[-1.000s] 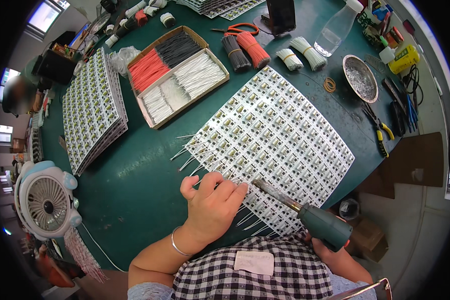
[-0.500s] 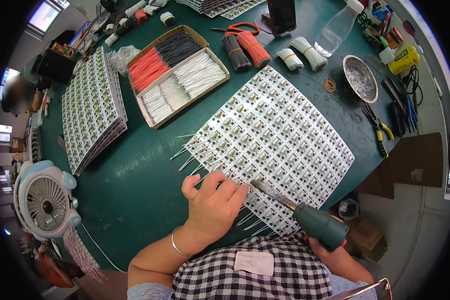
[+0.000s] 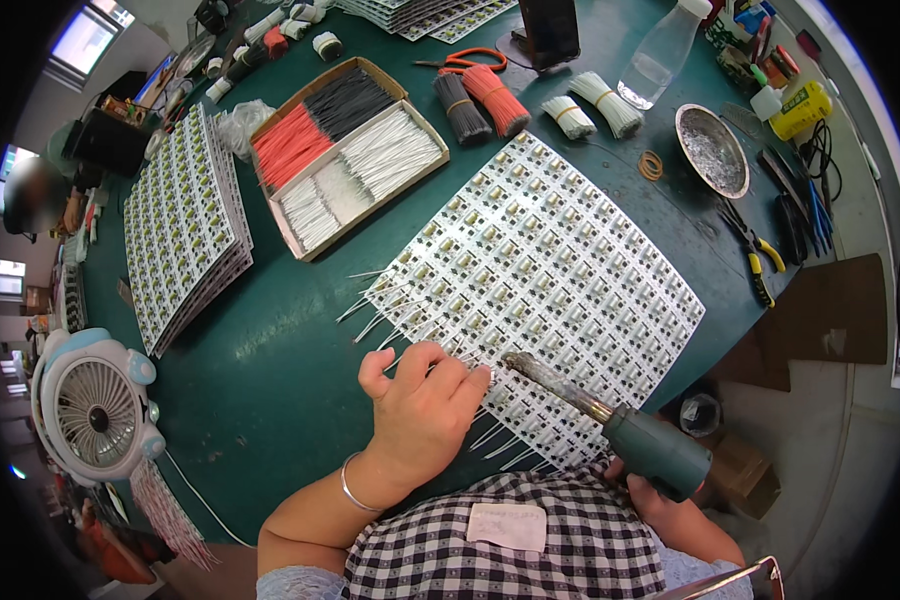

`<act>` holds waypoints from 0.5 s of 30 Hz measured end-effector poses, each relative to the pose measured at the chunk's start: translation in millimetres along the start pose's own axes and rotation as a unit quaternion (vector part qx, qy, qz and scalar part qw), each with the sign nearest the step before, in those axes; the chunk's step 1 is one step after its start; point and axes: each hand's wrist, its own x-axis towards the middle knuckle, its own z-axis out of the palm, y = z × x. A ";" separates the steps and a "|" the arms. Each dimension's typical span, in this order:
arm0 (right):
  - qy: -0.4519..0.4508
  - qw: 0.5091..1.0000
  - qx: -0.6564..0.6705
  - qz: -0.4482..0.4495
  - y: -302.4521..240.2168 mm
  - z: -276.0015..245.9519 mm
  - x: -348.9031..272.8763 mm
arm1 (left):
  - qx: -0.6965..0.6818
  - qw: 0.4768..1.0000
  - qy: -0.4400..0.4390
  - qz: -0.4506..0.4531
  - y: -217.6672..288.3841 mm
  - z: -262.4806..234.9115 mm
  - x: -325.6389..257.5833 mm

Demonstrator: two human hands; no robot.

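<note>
A large white circuit-board panel [image 3: 560, 270], covered with rows of small components, lies on the green table. White wires [image 3: 380, 312] stick out from its near-left edge, on both sides of my left hand. My left hand [image 3: 425, 405] is closed in a pinch at that edge, on what looks like a white wire, mostly hidden by the fingers. My right hand [image 3: 660, 505] grips the dark green handle of a soldering iron [image 3: 570, 395]. The iron's dark, crusted tip is over the panel, just right of my left fingertips.
A divided cardboard box [image 3: 355, 160] holds red, black and white wires. Bundled wires [image 3: 495, 100] and a clear bottle [image 3: 660, 60] stand beyond the panel. At right are a metal bowl [image 3: 712, 150] and pliers [image 3: 755, 255]; at left, stacked panels [image 3: 185, 225] and a fan [image 3: 95, 400].
The iron's handle has shifted slightly right and down, its tip staying near my left fingertips. My left hand keeps its pinch. The whole view has moved a little.
</note>
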 end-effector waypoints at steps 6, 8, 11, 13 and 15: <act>-0.022 0.997 0.055 -0.044 20.2 -1.9 -5.5 | -0.003 1.000 0.003 0.002 1.2 -3.4 1.3; -0.035 0.995 0.053 -0.075 21.8 -3.3 -6.3 | -0.001 1.000 0.005 0.003 3.6 -8.4 0.2; 0.050 0.996 0.076 -0.004 6.4 3.5 -2.6 | -0.007 1.000 0.013 0.012 6.1 -2.6 -2.4; 0.035 0.998 0.041 -0.012 13.4 0.5 -8.1 | -0.006 1.000 0.010 0.016 5.4 -1.3 -2.4; 0.018 1.000 0.006 -0.019 17.6 1.5 -9.2 | -0.004 1.000 0.007 0.019 5.0 -0.1 -2.0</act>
